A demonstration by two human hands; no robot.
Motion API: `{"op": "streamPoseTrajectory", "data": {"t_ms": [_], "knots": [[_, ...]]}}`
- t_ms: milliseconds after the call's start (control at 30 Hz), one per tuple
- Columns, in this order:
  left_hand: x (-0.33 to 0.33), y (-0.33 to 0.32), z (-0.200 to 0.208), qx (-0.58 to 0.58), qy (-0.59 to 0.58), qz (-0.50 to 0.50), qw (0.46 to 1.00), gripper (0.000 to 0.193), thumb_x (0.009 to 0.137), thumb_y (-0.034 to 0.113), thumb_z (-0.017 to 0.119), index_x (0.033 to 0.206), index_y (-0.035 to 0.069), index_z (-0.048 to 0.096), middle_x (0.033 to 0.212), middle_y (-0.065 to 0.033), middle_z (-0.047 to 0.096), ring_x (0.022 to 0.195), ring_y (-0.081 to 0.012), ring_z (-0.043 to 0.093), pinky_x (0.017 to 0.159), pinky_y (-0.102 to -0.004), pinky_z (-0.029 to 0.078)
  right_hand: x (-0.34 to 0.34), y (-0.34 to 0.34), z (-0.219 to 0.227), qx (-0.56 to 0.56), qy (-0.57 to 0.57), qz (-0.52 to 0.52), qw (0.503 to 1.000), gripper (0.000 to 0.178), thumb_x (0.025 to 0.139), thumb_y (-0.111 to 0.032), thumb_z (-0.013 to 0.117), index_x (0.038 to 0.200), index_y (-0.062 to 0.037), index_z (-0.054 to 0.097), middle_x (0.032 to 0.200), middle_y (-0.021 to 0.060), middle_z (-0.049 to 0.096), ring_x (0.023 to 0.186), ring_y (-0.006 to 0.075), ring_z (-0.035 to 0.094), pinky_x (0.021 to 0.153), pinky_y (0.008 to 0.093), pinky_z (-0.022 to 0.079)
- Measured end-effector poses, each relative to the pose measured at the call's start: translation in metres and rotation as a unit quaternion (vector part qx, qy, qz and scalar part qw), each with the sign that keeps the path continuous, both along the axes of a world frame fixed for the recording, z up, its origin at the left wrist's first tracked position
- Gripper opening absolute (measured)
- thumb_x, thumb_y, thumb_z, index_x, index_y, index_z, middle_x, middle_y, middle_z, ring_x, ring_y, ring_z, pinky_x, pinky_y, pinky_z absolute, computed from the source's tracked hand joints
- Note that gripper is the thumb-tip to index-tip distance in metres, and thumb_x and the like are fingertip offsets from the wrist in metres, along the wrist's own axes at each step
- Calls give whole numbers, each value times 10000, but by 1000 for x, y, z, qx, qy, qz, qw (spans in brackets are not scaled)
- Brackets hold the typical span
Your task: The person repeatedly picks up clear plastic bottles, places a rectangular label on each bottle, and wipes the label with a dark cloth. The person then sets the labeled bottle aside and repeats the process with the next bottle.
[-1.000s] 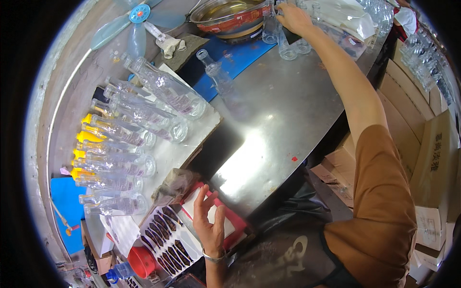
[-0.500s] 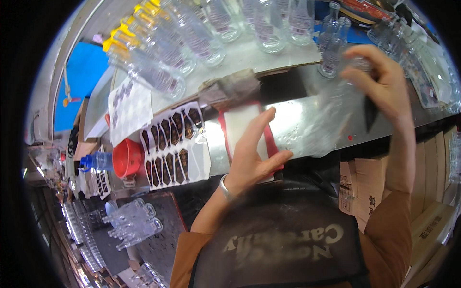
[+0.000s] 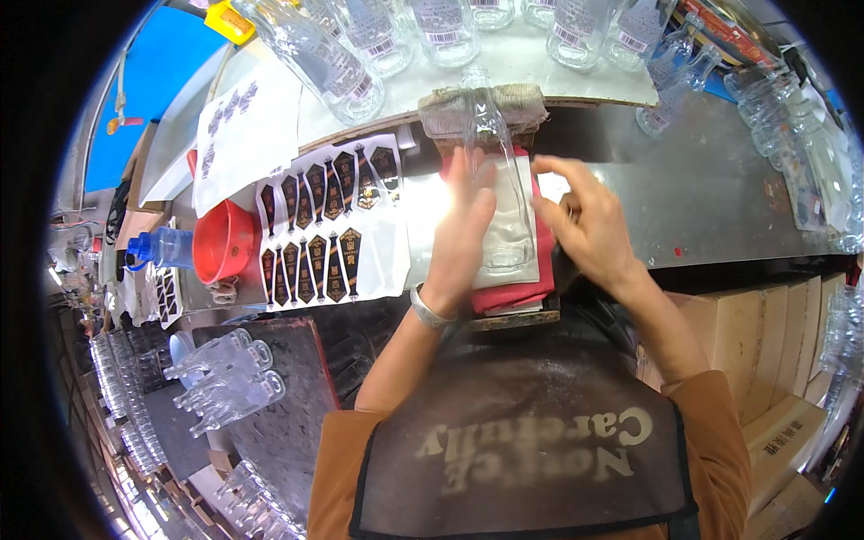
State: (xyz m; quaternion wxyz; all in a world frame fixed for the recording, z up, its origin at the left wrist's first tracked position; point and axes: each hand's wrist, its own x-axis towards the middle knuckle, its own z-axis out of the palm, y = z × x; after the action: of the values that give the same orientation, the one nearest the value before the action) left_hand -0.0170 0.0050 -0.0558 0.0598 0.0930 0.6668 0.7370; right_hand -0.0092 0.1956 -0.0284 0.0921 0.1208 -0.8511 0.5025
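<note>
A clear glass bottle (image 3: 508, 220) lies on a white pad (image 3: 529, 268) over a folded red cloth (image 3: 513, 295). Its neck points away from me and rests on a cloth-wrapped block (image 3: 522, 103). My left hand (image 3: 461, 238) is along the bottle's left side, its fingers stretched out and blurred; whether it touches the glass I cannot tell. To the right of the bottle my right hand (image 3: 589, 220) hovers with thumb and fingers bent and apart, nothing between them. On the left lies a white sheet of dark, tie-shaped stickers (image 3: 310, 270).
Several clear bottles with printed backs (image 3: 364, 40) line the raised shelf (image 3: 396, 97) at the back. A red bowl (image 3: 223, 241) and a blue-capped plastic bottle (image 3: 166, 247) are at left. More glass bottles (image 3: 229, 378) lie lower left; cardboard boxes (image 3: 751, 333) stand at right.
My right hand has come in from the far right, where a blurred clear bottle was with it. A bottle now lies on the pad. My left hand stays near the pad's left side.
</note>
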Motion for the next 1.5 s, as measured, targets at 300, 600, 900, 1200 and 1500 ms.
{"op": "streamPoseTrajectory", "data": {"t_ms": [300,600,900,1200,1500], "knots": [[22,-13,20,-56,-50,29,997,617,1031,243,520,1526,-63,314,1479,-211,483,1322,-273,527,1093,-368,412,44,-19,-3,21,28,34,999,541,907,-160,727,1368,42,530,1382,218,563,612,150,587,590,267,505],[24,-19,30,-156,-32,55,986,552,959,110,625,1464,-30,452,1377,-190,589,1182,-248,618,925,-328,507,32,-7,-8,1,-34,22,999,402,998,-230,621,1293,40,577,1270,199,587,657,169,618,652,288,509],[32,-9,23,-209,87,83,971,535,887,93,724,1383,-10,552,1309,-196,614,1094,-251,635,903,-348,528,24,6,-17,-1,-88,71,994,493,1006,-294,601,1359,42,529,1198,165,595,803,195,591,690,300,484],[29,-5,24,-203,64,83,974,613,873,104,755,1430,19,514,1242,-169,623,1045,-221,644,827,-337,551,34,-9,-17,-70,-114,41,990,539,980,-225,650,1422,32,483,1170,141,667,597,112,561,613,275,483],[26,-17,8,-45,-25,14,999,634,955,77,653,1511,-29,366,1451,-168,515,1266,-245,557,1021,-357,502,34,-15,-9,20,-80,12,996,565,928,-206,722,1415,-19,502,1174,131,628,607,97,555,597,259,469]]}}
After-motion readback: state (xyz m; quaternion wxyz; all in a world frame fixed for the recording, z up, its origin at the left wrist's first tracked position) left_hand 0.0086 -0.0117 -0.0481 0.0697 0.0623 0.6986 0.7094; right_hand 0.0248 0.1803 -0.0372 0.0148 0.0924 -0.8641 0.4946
